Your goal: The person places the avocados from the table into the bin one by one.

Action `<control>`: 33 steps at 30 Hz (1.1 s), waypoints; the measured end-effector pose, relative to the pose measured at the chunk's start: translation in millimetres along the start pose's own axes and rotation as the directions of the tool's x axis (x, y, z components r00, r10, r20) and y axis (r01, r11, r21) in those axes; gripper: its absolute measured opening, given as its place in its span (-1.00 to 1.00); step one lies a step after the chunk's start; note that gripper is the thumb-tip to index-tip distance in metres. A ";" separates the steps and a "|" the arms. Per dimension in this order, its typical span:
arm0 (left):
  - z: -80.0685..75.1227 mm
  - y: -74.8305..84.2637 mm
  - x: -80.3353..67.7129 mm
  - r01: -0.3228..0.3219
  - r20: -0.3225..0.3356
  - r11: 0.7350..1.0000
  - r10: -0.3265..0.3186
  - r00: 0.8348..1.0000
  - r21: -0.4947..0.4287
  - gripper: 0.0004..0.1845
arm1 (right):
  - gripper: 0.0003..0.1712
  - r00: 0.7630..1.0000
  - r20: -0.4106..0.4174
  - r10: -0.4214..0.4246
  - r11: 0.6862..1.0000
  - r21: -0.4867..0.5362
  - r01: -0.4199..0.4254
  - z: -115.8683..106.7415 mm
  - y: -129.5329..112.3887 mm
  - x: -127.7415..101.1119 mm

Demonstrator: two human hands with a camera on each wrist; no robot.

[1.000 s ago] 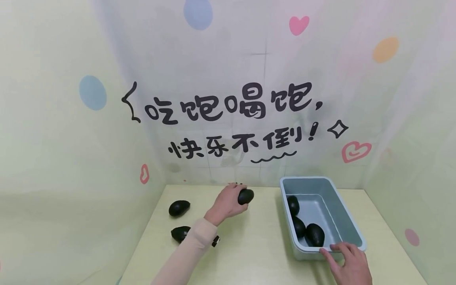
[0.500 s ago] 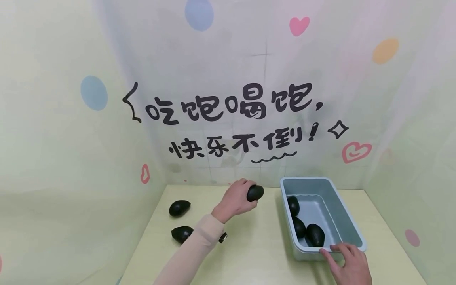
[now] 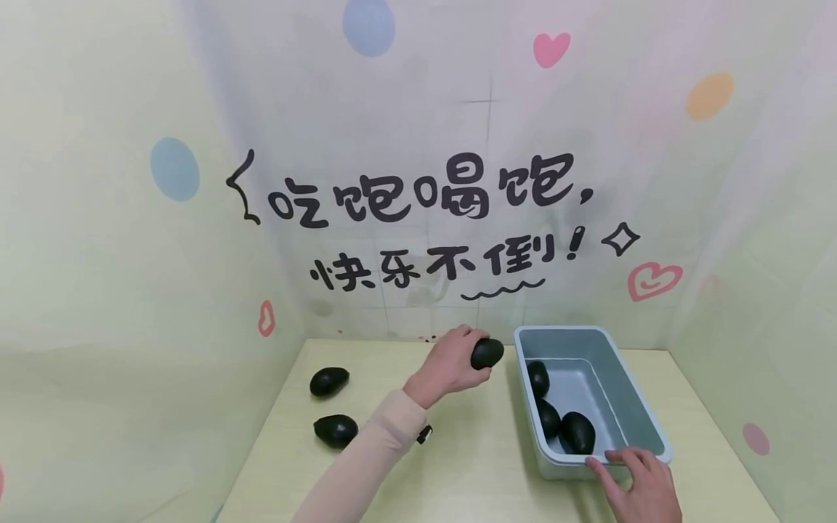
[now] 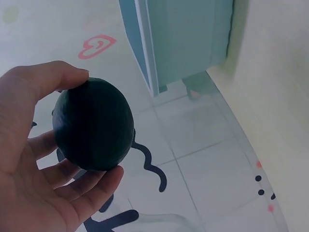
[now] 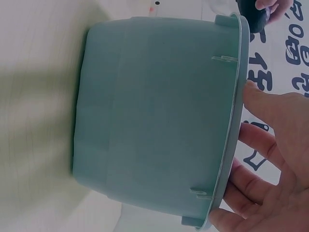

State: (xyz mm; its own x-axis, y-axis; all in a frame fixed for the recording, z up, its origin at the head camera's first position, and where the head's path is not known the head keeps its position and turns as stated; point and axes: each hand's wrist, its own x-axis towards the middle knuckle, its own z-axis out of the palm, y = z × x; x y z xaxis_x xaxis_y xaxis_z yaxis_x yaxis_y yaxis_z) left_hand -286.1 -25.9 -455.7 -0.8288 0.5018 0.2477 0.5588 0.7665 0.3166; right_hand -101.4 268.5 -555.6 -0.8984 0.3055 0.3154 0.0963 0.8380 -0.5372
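Note:
My left hand point(image 3: 451, 363) grips a dark avocado point(image 3: 487, 354) above the table, left of the blue plastic bin point(image 3: 637, 378). In the left wrist view, thumb and fingers curl round this avocado point(image 4: 94, 124). My right hand point(image 3: 644, 483) holds the bin's near rim, and the right wrist view shows its fingertips on the rim point(image 5: 235, 106). Inside the bin, three avocados lie along the left side and near end, one of them an avocado point(image 3: 578, 433) by the near wall. Two more, a far avocado point(image 3: 329, 382) and a nearer avocado point(image 3: 336, 431), lie on the table's left side.
The pale wooden table point(image 3: 477, 465) ends at a printed curtain point(image 3: 418, 109) behind, with curtain sides to the left and right. The bin's tall walls stand between the held avocado and those inside. My left sleeve point(image 3: 366, 465) crosses over the table.
My left hand has carried the avocado rightward, closer to the bin, and the forearm has uncovered more of the nearer avocado on the table. My right hand stays on the rim.

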 end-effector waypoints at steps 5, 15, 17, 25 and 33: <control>-2.0 11.1 5.9 -0.037 0.005 0.999 0.037 0.999 0.009 -0.40 | -0.64 1.000 -0.006 -0.002 1.000 -0.002 0.002 -0.7 -2.6 0.4; 2.3 24.5 15.3 -0.068 0.028 0.996 0.067 0.997 0.049 -0.40 | -0.66 1.000 -0.016 -0.018 1.000 -0.014 0.018 -1.9 -4.8 -0.2; 3.7 27.0 16.7 -0.076 0.033 0.995 0.075 0.997 0.058 -0.40 | -0.67 1.000 -0.020 -0.019 1.000 -0.015 0.018 -1.6 -4.0 -0.8; 11.1 35.4 21.3 -0.097 0.060 0.990 0.092 0.994 0.100 -0.41 | -0.63 1.000 0.020 0.010 1.000 -0.016 -0.009 -1.9 -4.8 -0.1; 14.3 48.5 29.5 -0.134 0.085 0.982 0.124 0.989 0.131 -0.39 | -0.64 1.000 -0.003 -0.016 1.000 -0.010 0.016 -1.9 -3.7 -1.2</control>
State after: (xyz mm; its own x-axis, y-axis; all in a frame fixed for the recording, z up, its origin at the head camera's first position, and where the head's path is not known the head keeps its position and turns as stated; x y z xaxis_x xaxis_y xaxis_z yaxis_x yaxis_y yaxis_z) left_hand -283.9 31.8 -446.1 -0.7527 0.6251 0.2067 0.6562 0.7379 0.1582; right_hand -99.8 265.9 -552.5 -0.8987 0.2930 0.3264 0.0860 0.8475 -0.5238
